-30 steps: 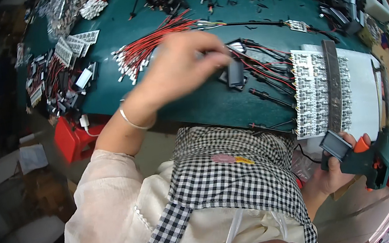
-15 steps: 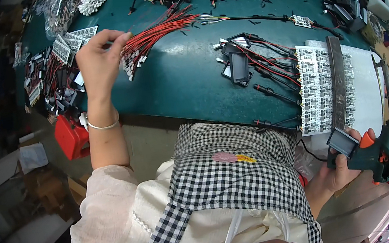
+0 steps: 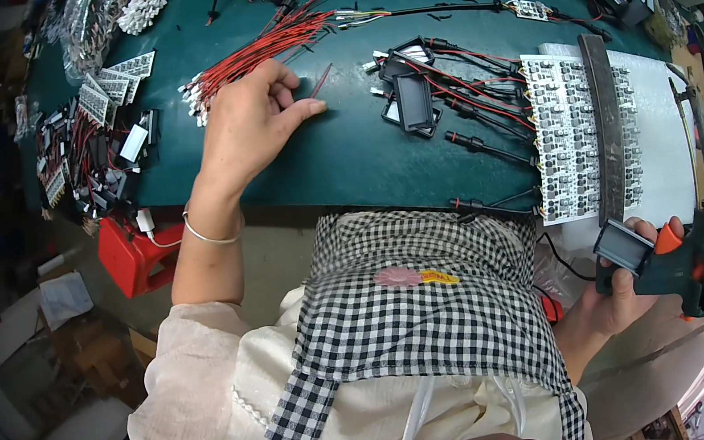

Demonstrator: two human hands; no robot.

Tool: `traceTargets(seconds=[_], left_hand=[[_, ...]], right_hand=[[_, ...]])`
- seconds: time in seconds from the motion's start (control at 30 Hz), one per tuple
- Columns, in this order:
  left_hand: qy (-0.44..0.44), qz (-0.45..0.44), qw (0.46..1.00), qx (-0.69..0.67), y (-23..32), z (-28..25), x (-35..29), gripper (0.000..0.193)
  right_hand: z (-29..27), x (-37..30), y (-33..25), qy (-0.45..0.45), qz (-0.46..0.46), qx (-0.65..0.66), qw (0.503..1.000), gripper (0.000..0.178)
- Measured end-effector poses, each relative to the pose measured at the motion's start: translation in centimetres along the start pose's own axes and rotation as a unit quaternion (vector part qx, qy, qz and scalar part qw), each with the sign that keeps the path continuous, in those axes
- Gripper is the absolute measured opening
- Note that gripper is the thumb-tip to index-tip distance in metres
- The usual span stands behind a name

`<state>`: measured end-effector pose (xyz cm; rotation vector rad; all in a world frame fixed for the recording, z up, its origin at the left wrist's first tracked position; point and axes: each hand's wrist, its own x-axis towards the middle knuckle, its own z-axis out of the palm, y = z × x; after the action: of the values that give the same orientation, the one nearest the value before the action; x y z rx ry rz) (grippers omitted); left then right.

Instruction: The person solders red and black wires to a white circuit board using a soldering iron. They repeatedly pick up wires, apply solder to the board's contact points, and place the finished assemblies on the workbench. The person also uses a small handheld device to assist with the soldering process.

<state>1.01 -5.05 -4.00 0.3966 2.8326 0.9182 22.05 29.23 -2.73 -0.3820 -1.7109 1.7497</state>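
**Picking a red wire, glue gun and module in the other hand**

Looking down through the head view, I see one frame only, so one pass.

Left hand (image 3: 253, 121) rests on the green table mat (image 3: 343, 158), fingers curled together, thumb and forefinger pinched on a single red wire (image 3: 320, 81) that sticks out up and to the right from the fingertips. Just above the hand lies the bundle of red wires (image 3: 257, 53), white-tipped ends toward the left, touching or nearly touching the knuckles. A thin bracelet (image 3: 210, 236) sits on that wrist.

Right hand (image 3: 627, 285) is low at the right, off the table edge, closed around two things: a small black framed module (image 3: 623, 246) held by thumb and fingers, and the dark green glue gun (image 3: 690, 258) with an orange trigger, its nozzle pointing up along the right rim.

On the mat between the hands: a cluster of black modules with red-black leads (image 3: 420, 93), near the middle right. Beside it to the right, a white sheet carrying rows of small circuit boards (image 3: 565, 136), with a dark strip (image 3: 604, 126) laid across them top to bottom.

Far left of the mat: a pile of black connectors and small boards (image 3: 86, 149). Below the table edge there, a red box (image 3: 132, 255) with a white cable. Checked apron (image 3: 419, 310) fills the lower centre.
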Motion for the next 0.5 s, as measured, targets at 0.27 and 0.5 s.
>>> traceTargets(seconds=[0.27, 0.5], left_hand=[[0.013, 0.123, 0.99, 0.062, 0.3, 2.4, 0.5, 0.01], [-0.077, 0.068, 0.975, -0.196, 9.7, -0.6, -1.0, 0.006]], right_hand=[[0.5, -0.3, -0.2, -0.006, 0.039, 0.008, 0.999, 0.088], [1.9, 0.5, -0.7, -0.001, 0.03, 0.042, 0.999, 0.092]])
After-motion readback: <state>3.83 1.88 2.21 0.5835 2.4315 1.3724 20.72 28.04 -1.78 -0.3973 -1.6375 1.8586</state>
